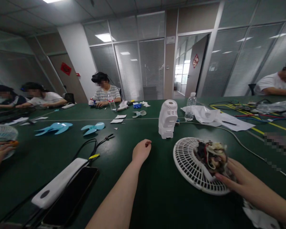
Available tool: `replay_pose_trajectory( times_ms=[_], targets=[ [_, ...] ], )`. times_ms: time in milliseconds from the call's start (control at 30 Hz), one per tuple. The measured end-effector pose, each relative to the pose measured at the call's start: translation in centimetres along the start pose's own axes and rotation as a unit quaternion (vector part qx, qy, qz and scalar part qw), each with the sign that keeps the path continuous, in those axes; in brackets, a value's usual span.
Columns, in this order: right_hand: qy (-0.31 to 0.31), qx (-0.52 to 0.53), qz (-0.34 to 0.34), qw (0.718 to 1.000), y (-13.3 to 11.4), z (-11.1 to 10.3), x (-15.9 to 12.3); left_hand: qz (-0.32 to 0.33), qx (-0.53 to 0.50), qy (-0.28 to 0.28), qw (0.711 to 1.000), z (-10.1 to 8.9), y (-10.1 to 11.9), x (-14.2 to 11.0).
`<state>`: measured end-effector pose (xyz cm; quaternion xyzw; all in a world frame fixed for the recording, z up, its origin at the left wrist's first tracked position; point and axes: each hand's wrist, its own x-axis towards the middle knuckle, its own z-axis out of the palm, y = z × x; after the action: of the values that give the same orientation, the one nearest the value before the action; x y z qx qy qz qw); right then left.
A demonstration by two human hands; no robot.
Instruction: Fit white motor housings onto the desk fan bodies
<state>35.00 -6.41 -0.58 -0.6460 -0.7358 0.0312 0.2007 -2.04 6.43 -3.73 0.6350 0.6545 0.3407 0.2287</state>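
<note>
My right hand (pixel 239 175) grips a fan motor (pixel 213 157) with exposed wires from its right side, thumb in front and other fingers partly hidden. The motor sits over a round white fan grille (pixel 187 163), which is tilted above the green table. My left hand (pixel 141 151) rests on the table to the left of the grille. Its fingers are curled in, and whatever they may hold is hidden. Just beyond the hands, a white slotted fan housing (pixel 168 119) stands upright.
Blue fan blades (pixel 56 128) lie to the left, near a white power strip (pixel 59 183) and a black phone (pixel 71 197). A water bottle (pixel 190 106), crumpled white plastic (pixel 205 115) and a cable (pixel 238 138) are at right. A co-worker's hand (pixel 0 152) touches another grille (pixel 2 132).
</note>
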Motion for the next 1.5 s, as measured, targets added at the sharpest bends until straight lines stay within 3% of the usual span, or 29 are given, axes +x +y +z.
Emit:
replay_pose_trajectory(
  times_ms=[67,133,267,400,567,733,900,1000,1100,1300,1500],
  targets=[
    [-0.088,0.006,-0.03,0.996,-3.6,0.3,0.6,-0.001,-0.01,0.001,1.0,0.1,-0.1,0.1],
    [-0.117,0.001,-0.059,0.991,-6.8,0.7,1.2,0.0,-0.025,0.003,1.0,0.1,-0.2,0.2],
    [-0.101,0.006,-0.107,0.989,-11.5,1.7,2.3,0.0,-0.077,0.013,0.997,0.2,-0.8,0.9],
    [-0.058,0.012,-0.107,0.992,-13.8,2.8,3.2,-0.005,-0.136,0.047,0.99,0.1,-1.6,1.6],
    [-0.029,0.007,-0.115,0.993,-13.9,3.6,3.7,-0.019,-0.16,0.073,0.984,-0.2,-2.0,1.8],
    [0.009,-0.017,-0.095,0.995,-13.7,3.9,4.1,-0.01,-0.144,0.046,0.988,0.0,-1.7,1.7],
    [-0.033,0.037,-0.099,0.994,-13.5,2.0,4.8,0.001,-0.13,0.022,0.991,0.3,-1.6,1.6],
    [-0.022,0.055,-0.083,0.995,-13.1,0.9,5.8,0.005,-0.125,0.013,0.992,0.3,-1.5,1.5],
    [0.03,0.037,-0.084,0.995,-12.5,1.0,7.6,0.007,-0.124,0.011,0.992,0.1,-1.5,1.5],
    [0.198,0.079,-0.113,0.97,-12.1,2.2,13.7,0.018,-0.129,0.009,0.991,0.1,-1.5,1.6],
    [0.242,0.149,-0.103,0.953,-13.3,3.3,18.9,0.042,-0.134,-0.004,0.99,0.4,-1.5,1.6]
  ],
)
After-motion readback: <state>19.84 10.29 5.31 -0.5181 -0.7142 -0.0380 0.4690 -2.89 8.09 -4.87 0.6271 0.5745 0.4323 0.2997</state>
